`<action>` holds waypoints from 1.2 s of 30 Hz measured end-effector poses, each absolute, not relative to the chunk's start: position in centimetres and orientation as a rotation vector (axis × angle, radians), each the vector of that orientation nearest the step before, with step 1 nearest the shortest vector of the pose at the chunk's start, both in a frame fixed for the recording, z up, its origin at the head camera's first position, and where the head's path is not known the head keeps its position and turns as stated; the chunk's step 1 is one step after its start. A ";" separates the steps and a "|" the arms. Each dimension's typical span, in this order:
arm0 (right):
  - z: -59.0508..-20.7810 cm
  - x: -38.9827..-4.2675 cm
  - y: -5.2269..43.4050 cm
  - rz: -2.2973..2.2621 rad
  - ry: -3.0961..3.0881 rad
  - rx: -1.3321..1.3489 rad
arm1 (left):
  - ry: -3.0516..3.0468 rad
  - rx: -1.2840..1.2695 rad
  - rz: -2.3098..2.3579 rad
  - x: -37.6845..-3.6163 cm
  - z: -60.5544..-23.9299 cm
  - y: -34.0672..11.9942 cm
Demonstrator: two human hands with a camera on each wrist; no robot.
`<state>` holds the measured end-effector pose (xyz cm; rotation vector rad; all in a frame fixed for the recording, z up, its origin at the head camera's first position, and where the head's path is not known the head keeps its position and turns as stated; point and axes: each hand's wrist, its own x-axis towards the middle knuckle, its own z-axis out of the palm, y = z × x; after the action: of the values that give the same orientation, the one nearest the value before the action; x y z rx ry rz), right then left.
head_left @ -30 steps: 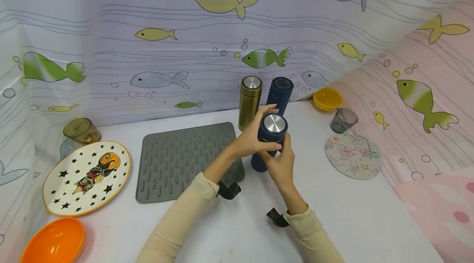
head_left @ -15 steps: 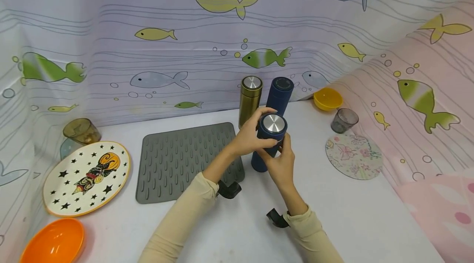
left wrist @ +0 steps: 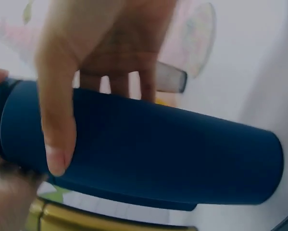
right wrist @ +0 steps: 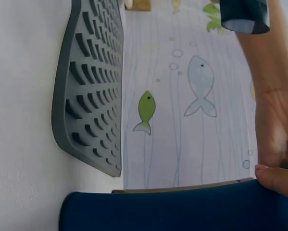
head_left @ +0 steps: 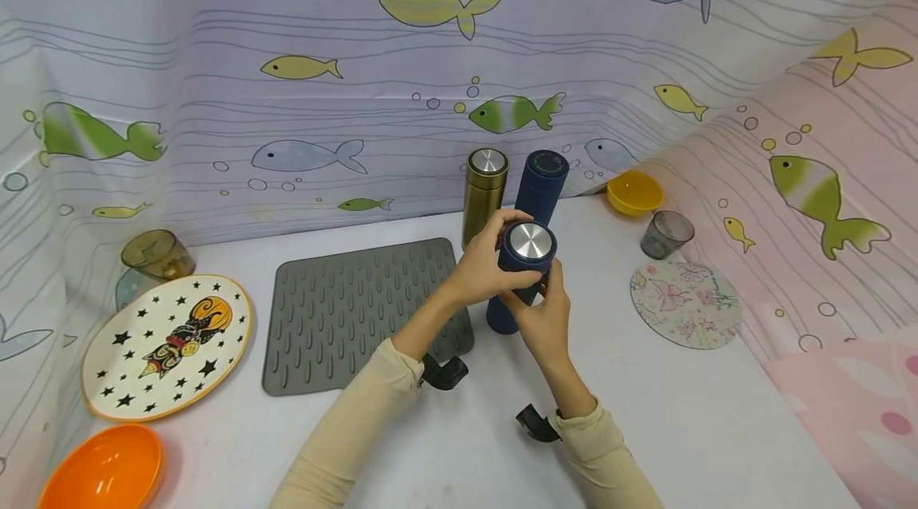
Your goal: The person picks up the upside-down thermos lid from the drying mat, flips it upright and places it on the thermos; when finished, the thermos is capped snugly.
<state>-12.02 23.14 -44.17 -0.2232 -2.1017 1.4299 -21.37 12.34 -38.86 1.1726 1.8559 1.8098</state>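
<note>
So, center of the head view: left hand (head_left: 488,266) curls round the cap of the navy flask (head_left: 522,270), right hand (head_left: 547,318) grips its body; cap's still on. Left wrist view: fingers (left wrist: 57,130) wrap the flask. Right wrist view: thumb (right wrist: 278,179) presses it at lower right.

Dark blue flask (head_left: 522,274) with a shiny silver lid (head_left: 531,240), held tilted above the white table
</note>
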 end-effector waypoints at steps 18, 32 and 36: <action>-44.1 -11.9 23.3 1.458 -2.125 -0.260 | 1.986 1.199 1.730 -21.4 -38.5 12.3; -44.2 -12.0 23.4 1.452 -2.138 -0.217 | 1.876 1.220 1.748 -21.8 -38.5 12.5; -44.2 -12.0 23.4 1.451 -2.133 -0.212 | 1.882 1.203 1.707 -21.8 -38.4 12.4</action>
<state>-12.04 23.40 -44.18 -0.2115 -2.1333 1.4512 -21.76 12.40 -38.36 1.2032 1.8820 1.7069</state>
